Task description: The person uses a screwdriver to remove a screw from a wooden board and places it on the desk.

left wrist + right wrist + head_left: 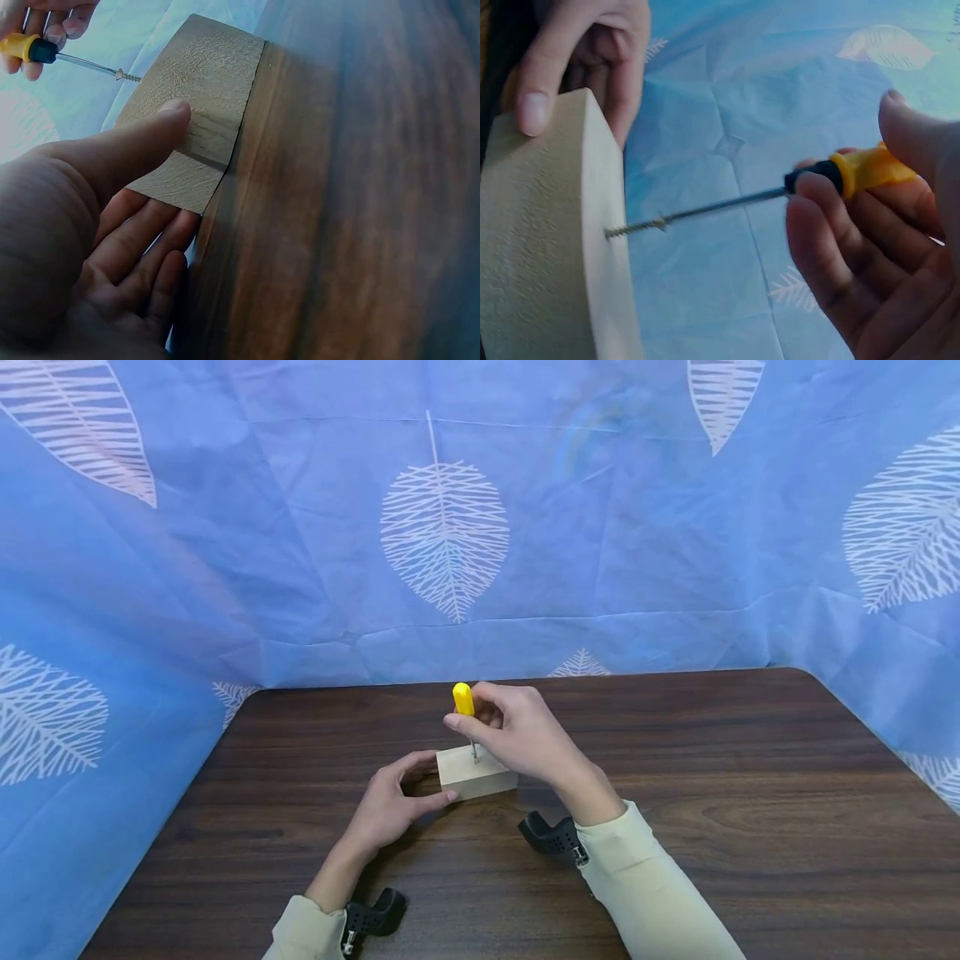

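Note:
A pale wooden block [480, 783] lies on the dark table. My left hand [392, 799] grips its left end, thumb on the near face and fingers behind. A screw [634, 229] stands upright in the block's top face, its tip in the wood and much of its thread showing. My right hand [528, 731] holds a yellow and black screwdriver [862, 171] by the handle, fingers and thumb around it. The screwdriver's shaft [727, 205] points down in line with the screw, its tip at the screw head.
The brown wood-grain table [750, 827] extends around the block on all sides. Behind and beside it hangs a blue cloth [322, 527] with white leaf prints. Black wrist mounts [378, 912] sit at both cream sleeves [656, 877].

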Motion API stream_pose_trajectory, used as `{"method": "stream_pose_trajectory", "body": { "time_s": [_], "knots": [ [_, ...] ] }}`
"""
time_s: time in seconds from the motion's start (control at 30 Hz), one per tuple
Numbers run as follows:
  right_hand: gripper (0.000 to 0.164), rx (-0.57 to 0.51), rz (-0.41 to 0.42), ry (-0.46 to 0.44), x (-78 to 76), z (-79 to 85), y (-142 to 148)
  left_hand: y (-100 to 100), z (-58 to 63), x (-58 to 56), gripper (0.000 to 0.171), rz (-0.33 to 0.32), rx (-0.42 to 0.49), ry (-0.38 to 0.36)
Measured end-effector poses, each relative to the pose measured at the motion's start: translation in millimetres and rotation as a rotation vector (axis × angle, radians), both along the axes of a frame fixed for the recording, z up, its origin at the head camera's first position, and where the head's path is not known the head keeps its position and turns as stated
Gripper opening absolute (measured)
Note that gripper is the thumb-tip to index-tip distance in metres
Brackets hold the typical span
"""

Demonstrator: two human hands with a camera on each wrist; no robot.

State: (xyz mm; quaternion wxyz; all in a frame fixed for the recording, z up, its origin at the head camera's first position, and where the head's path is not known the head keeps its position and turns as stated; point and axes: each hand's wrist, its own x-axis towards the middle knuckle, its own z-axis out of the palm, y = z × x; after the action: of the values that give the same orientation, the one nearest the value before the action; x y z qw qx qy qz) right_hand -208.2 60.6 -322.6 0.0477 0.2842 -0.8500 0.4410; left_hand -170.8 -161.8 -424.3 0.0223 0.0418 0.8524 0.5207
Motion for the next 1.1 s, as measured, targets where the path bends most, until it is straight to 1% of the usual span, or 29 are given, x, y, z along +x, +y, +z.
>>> {"method": "stream_pose_trajectory", "body": {
  "time_s": [0.17, 0.27, 0.47, 0.57, 0.63, 0.73, 0.83, 0.97, 1.1],
  "knots": [
    [0.017, 0.007, -0.029, 0.079, -0.7, -1.7, -3.9, -0.1, 0.3, 0.5, 0.057, -0.002, 0.001, 0.000],
    [0.016, 0.021, -0.017, 0.088, -0.6, -0.4, -2.7, -0.3, 0.7, 0.4, 0.057, -0.005, -0.004, 0.000],
    [0.011, 0.040, 0.058, 0.037, -1.0, 3.4, 2.0, -0.7, 1.1, 0.6, 0.058, -0.015, 0.005, -0.002],
    [0.011, 0.038, 0.069, -0.001, -1.5, 3.3, 3.9, -0.2, 1.4, 0.6, 0.059, -0.017, 0.006, -0.003],
    [0.012, 0.027, 0.056, -0.024, -1.9, 2.0, 3.2, -0.4, 0.8, 0.6, 0.059, -0.014, 0.007, -0.006],
    [0.019, 0.000, 0.015, -0.031, -1.9, -1.3, -0.1, -1.3, -1.0, 0.4, 0.060, -0.006, 0.004, -0.014],
    [0.023, -0.017, -0.023, 0.007, -1.4, -4.1, -3.6, -1.7, -2.1, 0.6, 0.060, -0.001, -0.002, -0.018],
    [0.020, -0.018, -0.054, 0.053, -1.0, -4.9, -6.5, -1.8, -1.1, 0.2, 0.061, -0.002, 0.002, -0.024],
    [0.021, -0.004, -0.061, 0.036, -0.8, -2.2, -7.8, -2.2, 1.2, -1.7, 0.062, -0.015, 0.013, -0.023]
  ]
}}
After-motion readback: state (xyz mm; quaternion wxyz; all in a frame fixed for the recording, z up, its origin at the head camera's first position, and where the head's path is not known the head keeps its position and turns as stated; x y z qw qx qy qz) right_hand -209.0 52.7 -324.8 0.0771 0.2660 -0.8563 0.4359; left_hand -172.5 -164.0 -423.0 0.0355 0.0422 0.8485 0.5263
